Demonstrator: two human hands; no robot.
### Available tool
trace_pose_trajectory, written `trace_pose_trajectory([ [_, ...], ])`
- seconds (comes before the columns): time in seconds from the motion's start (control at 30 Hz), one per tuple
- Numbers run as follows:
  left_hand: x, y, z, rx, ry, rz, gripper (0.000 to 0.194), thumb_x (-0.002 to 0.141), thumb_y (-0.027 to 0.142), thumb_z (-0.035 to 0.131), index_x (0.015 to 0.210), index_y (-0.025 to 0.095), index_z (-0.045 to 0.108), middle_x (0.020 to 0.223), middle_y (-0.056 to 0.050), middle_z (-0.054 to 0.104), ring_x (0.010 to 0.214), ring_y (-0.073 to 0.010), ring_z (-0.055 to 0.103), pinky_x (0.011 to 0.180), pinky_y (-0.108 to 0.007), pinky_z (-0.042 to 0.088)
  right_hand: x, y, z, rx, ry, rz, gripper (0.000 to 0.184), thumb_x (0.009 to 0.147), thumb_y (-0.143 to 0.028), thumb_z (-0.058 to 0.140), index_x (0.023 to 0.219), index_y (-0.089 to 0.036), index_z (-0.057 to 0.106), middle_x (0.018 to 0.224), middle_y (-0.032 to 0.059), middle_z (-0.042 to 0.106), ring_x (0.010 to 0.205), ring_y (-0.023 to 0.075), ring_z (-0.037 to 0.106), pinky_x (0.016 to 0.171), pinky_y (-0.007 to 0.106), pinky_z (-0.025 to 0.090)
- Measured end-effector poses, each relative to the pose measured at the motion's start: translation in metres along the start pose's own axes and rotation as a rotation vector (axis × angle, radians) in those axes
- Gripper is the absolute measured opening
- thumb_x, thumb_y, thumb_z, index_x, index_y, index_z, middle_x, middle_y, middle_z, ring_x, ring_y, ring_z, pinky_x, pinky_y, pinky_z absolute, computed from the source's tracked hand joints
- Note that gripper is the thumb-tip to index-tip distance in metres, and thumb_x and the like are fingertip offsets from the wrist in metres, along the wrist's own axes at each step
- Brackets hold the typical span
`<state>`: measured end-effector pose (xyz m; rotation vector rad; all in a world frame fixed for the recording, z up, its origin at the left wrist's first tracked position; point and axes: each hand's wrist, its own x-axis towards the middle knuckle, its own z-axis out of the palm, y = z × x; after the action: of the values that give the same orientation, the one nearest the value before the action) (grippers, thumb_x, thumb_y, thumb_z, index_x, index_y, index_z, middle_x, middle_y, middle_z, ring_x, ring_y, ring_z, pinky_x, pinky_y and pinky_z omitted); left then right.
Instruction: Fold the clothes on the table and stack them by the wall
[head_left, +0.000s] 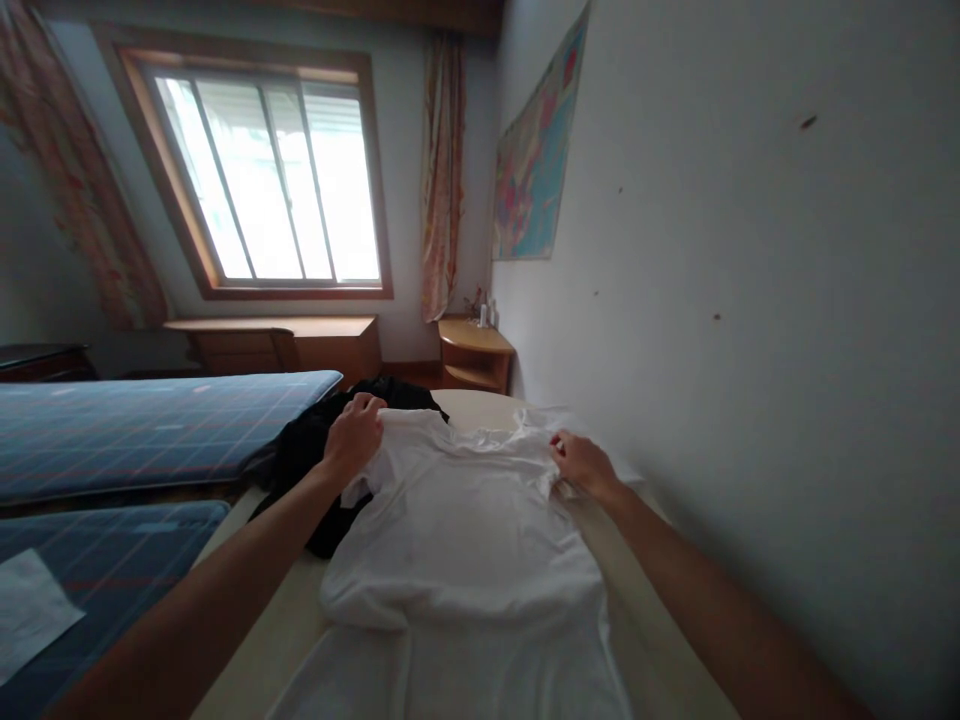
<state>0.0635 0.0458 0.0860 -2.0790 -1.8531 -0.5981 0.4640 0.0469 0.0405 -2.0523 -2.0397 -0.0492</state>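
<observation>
A white short-sleeved T-shirt [472, 530] lies spread on a cream tabletop [637, 590], its neckline at the far end and its hem toward me. The fabric is wrinkled across the lower body. My left hand [358, 432] is closed on the left sleeve near the shoulder. On the other side, my right hand [583, 462] pinches the right sleeve with curled fingers. Dark clothing [307, 450] is heaped beside and partly beneath the shirt's left sleeve. More white cloth [559, 418] lies just beyond my right hand; whether it is a separate piece I cannot tell.
Two blue plaid mattresses [165, 430] are on the left, with a white sheet [30, 605] on the nearer one. A plain wall [750, 400] runs close along the right. Past the table stand a corner shelf [472, 335] and a wooden desk [330, 330] under the window.
</observation>
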Motion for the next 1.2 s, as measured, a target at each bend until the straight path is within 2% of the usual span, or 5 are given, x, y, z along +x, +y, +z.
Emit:
trace_pose_trajectory([
  [0.2,-0.057,0.040,0.004,-0.057,-0.225,0.287,0.020,0.091,0.021,0.048,0.102,0.023,0.065,0.097,-0.006,0.070,0.091,-0.0224,0.066,0.082,-0.033,0.048,-0.064,-0.044,0.009,0.068,-0.106,-0.248,0.028,0.091,-0.037,0.051,0.105,-0.022,0.071,0.103,0.0076,0.074,0.097,0.0223,0.067,0.083,0.030,0.046],
  [0.4,-0.110,0.070,0.021,-0.090,-0.319,0.458,0.031,0.094,0.040,0.049,0.116,0.023,0.064,0.109,-0.011,0.070,0.105,-0.0275,0.063,0.100,-0.045,0.039,-0.103,-0.061,0.038,0.115,-0.245,-0.269,0.064,0.097,-0.054,0.036,0.143,-0.011,0.048,0.151,0.0179,0.043,0.141,0.0301,0.036,0.115,0.041,0.026],
  [0.67,-0.093,0.074,0.061,0.031,-0.318,0.451,0.048,0.098,0.044,0.044,0.137,0.017,0.052,0.143,-0.017,0.052,0.138,-0.0311,0.040,0.115,-0.054,0.015,-0.078,-0.060,0.060,0.100,-0.312,-0.167,0.081,0.096,-0.063,0.024,0.157,-0.010,0.018,0.164,0.0129,0.008,0.151,0.0291,0.004,0.120,0.047,0.002],
  [0.93,-0.074,0.113,0.052,-0.010,-0.253,0.394,0.026,0.091,0.017,0.049,0.111,0.015,0.065,0.119,-0.016,0.065,0.116,-0.0303,0.056,0.105,-0.049,0.032,-0.059,-0.057,0.060,0.141,-0.147,-0.264,0.068,0.098,-0.056,0.030,0.151,-0.013,0.036,0.160,0.0128,0.026,0.148,0.0260,0.019,0.119,0.045,0.010],
  [1.2,-0.135,0.115,0.029,-0.312,-0.067,0.496,0.019,0.096,0.021,0.046,0.109,0.021,0.059,0.110,-0.007,0.065,0.101,-0.0226,0.058,0.096,-0.041,0.042,-0.075,-0.030,0.053,0.345,0.021,-0.568,0.039,0.100,-0.043,0.042,0.123,-0.019,0.064,0.136,0.0120,0.059,0.128,0.0230,0.051,0.110,0.044,0.036],
])
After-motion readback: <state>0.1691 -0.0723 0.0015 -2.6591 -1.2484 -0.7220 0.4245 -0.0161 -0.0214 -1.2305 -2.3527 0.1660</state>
